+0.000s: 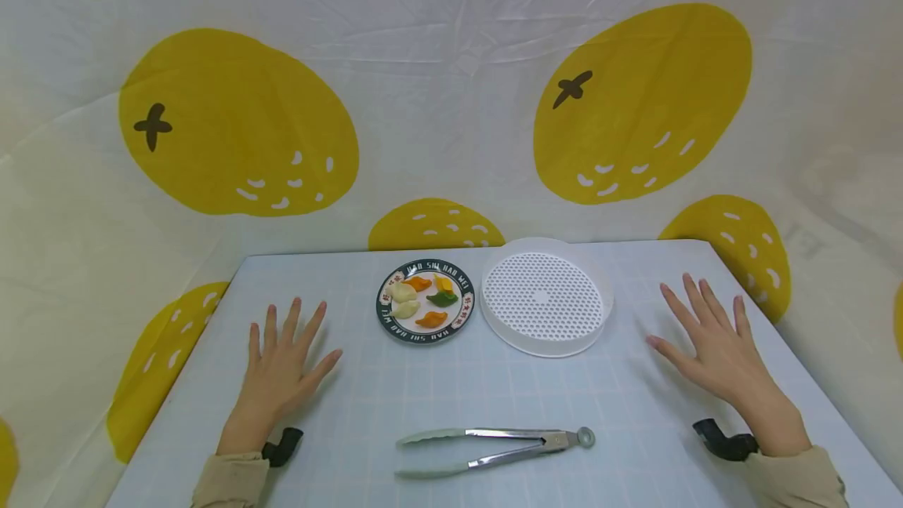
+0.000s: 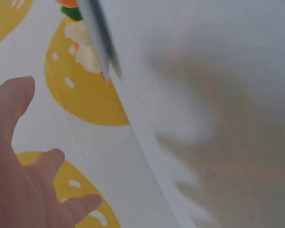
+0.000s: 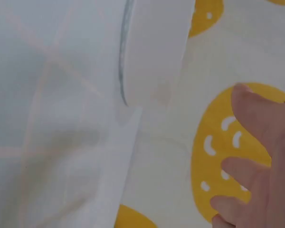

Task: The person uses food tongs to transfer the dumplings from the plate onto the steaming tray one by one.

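I see both hands flat on the pale gridded worktop [image 1: 367,406], fingers spread and holding nothing: left hand [image 1: 282,367], right hand [image 1: 712,347]. Tongs [image 1: 494,449] lie between them near the front edge. Behind sit a plate [image 1: 426,311] of dumplings and a white strainer [image 1: 545,296]. An orange-print cloth [image 1: 437,69] backs the worktop.

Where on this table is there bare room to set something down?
Bare patches: between left hand and metal tongs; between tongs and right hand. Crowded at the back: patterned plate of dumplings beside white perforated steamer tray.
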A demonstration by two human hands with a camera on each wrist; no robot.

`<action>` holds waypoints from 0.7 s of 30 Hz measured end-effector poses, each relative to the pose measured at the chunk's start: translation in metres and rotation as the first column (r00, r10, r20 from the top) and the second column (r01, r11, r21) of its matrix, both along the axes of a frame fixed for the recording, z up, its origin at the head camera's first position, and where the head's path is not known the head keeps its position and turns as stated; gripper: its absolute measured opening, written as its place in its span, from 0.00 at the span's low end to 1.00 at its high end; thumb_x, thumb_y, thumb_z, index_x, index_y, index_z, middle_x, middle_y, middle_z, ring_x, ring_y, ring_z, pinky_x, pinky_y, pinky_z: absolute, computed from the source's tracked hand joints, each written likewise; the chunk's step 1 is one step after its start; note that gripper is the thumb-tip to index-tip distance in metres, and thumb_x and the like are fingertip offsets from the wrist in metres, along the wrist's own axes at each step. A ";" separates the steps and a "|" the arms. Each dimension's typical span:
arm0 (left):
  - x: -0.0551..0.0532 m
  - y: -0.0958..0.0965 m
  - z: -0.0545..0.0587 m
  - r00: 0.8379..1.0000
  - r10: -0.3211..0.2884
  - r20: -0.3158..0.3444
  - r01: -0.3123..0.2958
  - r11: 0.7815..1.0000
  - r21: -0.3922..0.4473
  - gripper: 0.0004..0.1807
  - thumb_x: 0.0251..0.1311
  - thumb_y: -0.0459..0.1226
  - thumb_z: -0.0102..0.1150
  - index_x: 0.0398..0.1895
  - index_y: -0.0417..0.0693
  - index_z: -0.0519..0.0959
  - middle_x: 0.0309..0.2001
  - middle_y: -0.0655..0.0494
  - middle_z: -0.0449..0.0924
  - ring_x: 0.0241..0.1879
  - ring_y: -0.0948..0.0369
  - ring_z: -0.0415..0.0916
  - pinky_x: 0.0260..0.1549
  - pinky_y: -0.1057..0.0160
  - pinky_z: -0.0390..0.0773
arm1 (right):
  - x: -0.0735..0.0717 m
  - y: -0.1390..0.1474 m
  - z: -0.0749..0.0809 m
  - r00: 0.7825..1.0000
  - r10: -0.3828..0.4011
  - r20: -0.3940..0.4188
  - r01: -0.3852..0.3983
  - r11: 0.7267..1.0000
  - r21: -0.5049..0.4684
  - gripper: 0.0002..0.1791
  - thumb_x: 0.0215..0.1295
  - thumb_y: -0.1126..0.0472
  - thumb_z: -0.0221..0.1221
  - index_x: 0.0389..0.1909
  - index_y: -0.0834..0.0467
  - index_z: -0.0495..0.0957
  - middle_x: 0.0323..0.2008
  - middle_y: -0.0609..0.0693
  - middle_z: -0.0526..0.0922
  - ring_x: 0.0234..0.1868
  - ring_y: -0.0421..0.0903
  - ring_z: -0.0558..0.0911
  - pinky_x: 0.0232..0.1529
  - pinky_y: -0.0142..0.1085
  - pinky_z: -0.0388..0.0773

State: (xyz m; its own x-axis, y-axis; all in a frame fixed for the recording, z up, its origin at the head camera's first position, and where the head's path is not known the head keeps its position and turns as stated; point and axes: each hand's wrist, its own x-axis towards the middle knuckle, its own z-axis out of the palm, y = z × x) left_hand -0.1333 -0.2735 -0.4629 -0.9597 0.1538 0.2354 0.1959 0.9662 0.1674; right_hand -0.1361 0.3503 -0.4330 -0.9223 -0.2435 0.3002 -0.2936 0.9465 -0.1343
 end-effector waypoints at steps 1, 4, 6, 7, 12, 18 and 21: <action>-0.001 0.001 0.001 1.000 -0.006 0.012 0.006 1.000 0.023 0.47 0.65 0.60 0.54 0.80 0.61 0.46 0.77 0.35 0.43 0.74 0.31 0.29 0.69 0.30 0.25 | 0.000 -0.001 0.001 1.000 0.008 -0.016 -0.008 1.000 -0.015 0.48 0.66 0.40 0.59 0.79 0.51 0.48 0.77 0.64 0.45 0.78 0.57 0.36 0.72 0.60 0.16; -0.003 0.005 0.004 0.998 -0.035 0.056 0.029 0.993 0.114 0.47 0.66 0.60 0.54 0.81 0.61 0.43 0.77 0.35 0.43 0.74 0.31 0.30 0.68 0.26 0.33 | 0.000 -0.007 0.003 0.995 0.035 -0.089 -0.043 0.996 -0.080 0.45 0.64 0.45 0.63 0.77 0.56 0.55 0.75 0.65 0.55 0.77 0.58 0.46 0.75 0.58 0.22; -0.005 0.008 0.006 0.996 -0.056 0.070 0.044 0.986 0.160 0.48 0.65 0.60 0.56 0.81 0.61 0.42 0.77 0.35 0.45 0.73 0.31 0.35 0.66 0.23 0.40 | -0.001 -0.012 0.005 0.988 0.056 -0.145 -0.075 0.988 -0.135 0.44 0.62 0.49 0.65 0.75 0.59 0.59 0.72 0.65 0.61 0.76 0.58 0.53 0.77 0.56 0.29; -0.006 0.009 0.008 0.995 -0.066 0.075 0.052 0.981 0.185 0.49 0.65 0.59 0.57 0.81 0.60 0.42 0.76 0.35 0.46 0.73 0.31 0.37 0.64 0.22 0.44 | -0.001 -0.015 0.007 0.984 0.065 -0.166 -0.092 0.982 -0.165 0.43 0.62 0.51 0.66 0.74 0.59 0.60 0.71 0.65 0.64 0.75 0.58 0.56 0.78 0.54 0.31; -0.011 0.016 0.013 0.987 -0.135 0.083 0.100 0.936 0.336 0.52 0.63 0.54 0.64 0.81 0.52 0.43 0.76 0.37 0.50 0.72 0.34 0.47 0.61 0.22 0.52 | 0.002 -0.034 0.019 0.964 0.098 -0.248 -0.171 0.942 -0.289 0.39 0.59 0.60 0.68 0.71 0.61 0.66 0.66 0.65 0.71 0.70 0.58 0.66 0.78 0.50 0.42; -0.019 0.027 0.015 0.978 -0.194 0.075 0.121 0.825 0.552 0.53 0.58 0.47 0.71 0.79 0.52 0.49 0.75 0.43 0.52 0.70 0.41 0.55 0.66 0.34 0.62 | 0.008 -0.056 0.030 0.944 0.137 -0.301 -0.252 0.888 -0.385 0.39 0.52 0.71 0.70 0.68 0.61 0.71 0.62 0.63 0.76 0.70 0.33 0.65 0.78 0.38 0.48; -0.023 0.034 0.013 0.977 -0.207 0.048 0.131 0.765 0.630 0.52 0.54 0.43 0.75 0.78 0.54 0.52 0.74 0.46 0.55 0.68 0.44 0.61 0.66 0.42 0.68 | 0.008 -0.066 0.033 0.941 0.161 -0.298 -0.278 0.870 -0.407 0.40 0.51 0.73 0.69 0.69 0.60 0.70 0.62 0.61 0.76 0.69 0.28 0.63 0.77 0.33 0.49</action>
State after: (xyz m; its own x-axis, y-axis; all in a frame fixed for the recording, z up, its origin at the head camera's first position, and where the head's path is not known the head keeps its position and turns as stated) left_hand -0.1564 -0.2391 -0.4501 -0.9570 0.1723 0.2335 0.2900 0.5969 0.7481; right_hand -0.1277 0.2842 -0.4001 -0.7418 -0.2202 0.6334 -0.5650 0.7140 -0.4135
